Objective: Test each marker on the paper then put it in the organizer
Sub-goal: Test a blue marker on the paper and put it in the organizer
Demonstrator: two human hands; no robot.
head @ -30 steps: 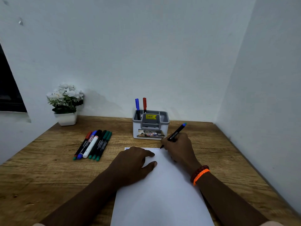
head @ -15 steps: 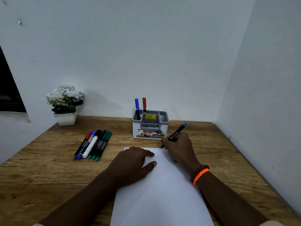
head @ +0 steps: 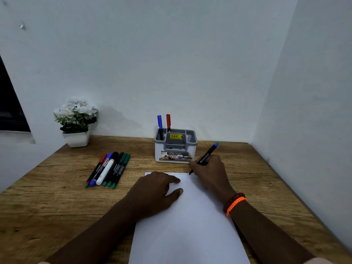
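A white sheet of paper (head: 190, 225) lies on the wooden desk in front of me. My left hand (head: 154, 191) rests flat on its upper left part, fingers spread. My right hand (head: 209, 172) grips a black marker with a blue end (head: 206, 156), its tip touching the paper's top edge. Faint scribbles run along that edge. The grey and white organizer (head: 175, 151) stands just behind the paper, with a blue marker (head: 159, 122) and a red marker (head: 168, 121) upright in its left rear slot. Several more markers (head: 108, 169) lie in a row to the left.
A white pot of white flowers (head: 76, 121) stands at the desk's back left corner. White walls close in behind and on the right (head: 314, 130). A dark window edge (head: 9, 111) shows at far left.
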